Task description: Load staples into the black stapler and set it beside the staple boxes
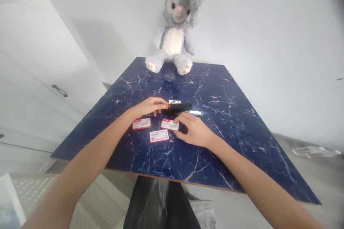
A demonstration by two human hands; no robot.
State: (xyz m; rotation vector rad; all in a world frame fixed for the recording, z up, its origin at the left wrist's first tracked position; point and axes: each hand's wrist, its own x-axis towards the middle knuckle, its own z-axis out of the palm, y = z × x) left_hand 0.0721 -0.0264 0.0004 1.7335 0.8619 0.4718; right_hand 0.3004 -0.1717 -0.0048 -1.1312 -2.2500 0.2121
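Note:
My left hand (153,106) is closed by thumb and fingers on the orange-tipped end of a long black object (181,106), whose exact kind I cannot make out. My right hand (195,128) curls around the right end of a small red-and-white box (170,124), fingers at its far edge and thumb at the near one. Left of it lies a similar box (141,123). Closer to me, another flat box (159,136) shows a white face with a red frame. Beyond the black object, a white packet (174,102) is partly covered. A slim white pen-like item (196,113) lies past my right knuckles.
A grey plush rabbit (173,43) sits at the far edge of the blue marbled table (215,157), with a small dark object (169,75) between its feet. White cabinets (34,78) stand at left. Clear plastic (315,151) lies on the floor at right.

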